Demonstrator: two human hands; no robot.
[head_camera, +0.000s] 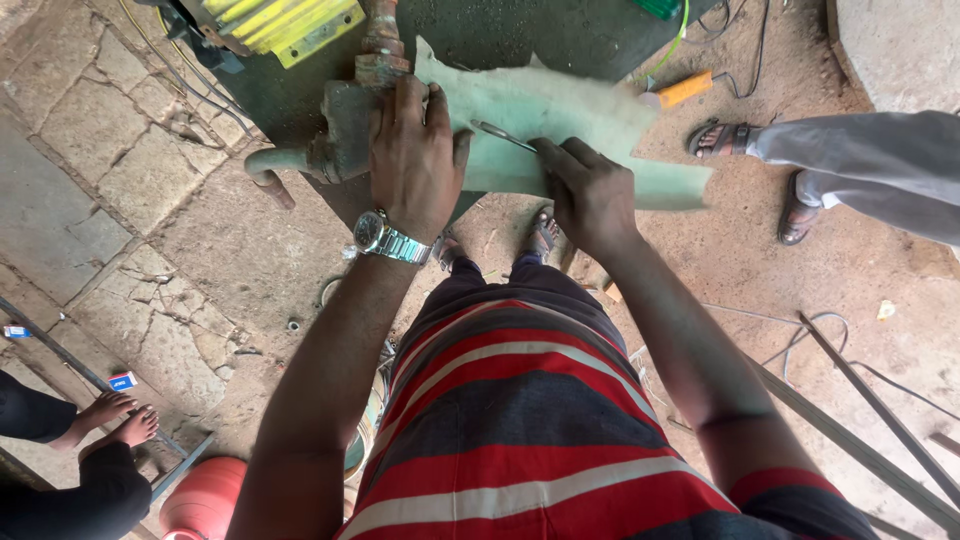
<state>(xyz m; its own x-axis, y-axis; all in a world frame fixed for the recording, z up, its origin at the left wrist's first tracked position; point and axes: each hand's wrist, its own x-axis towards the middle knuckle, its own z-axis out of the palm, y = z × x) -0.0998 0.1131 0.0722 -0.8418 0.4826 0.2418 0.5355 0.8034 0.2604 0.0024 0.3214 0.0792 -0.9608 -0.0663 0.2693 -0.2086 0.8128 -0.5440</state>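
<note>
Count of items in view, by kind

Hands: two, a left hand (415, 160) and a right hand (590, 195), both the wearer's own. Wristwatch (385, 238): one, metal-banded. Pale green sheet (560, 130): one. Thin metal tool (503, 135) lying on that sheet: one. Rusty pump fitting (345, 135): one, with one curved pipe (268, 170). Yellow slatted part (280, 22): one. Orange-handled tool (685, 89): one. Sandalled feet (720, 138) of a bystander: two. Bare feet (120, 418) of another person: two. Red round vessel (203, 497): one. Long metal bars (860, 440): at least two.
</note>
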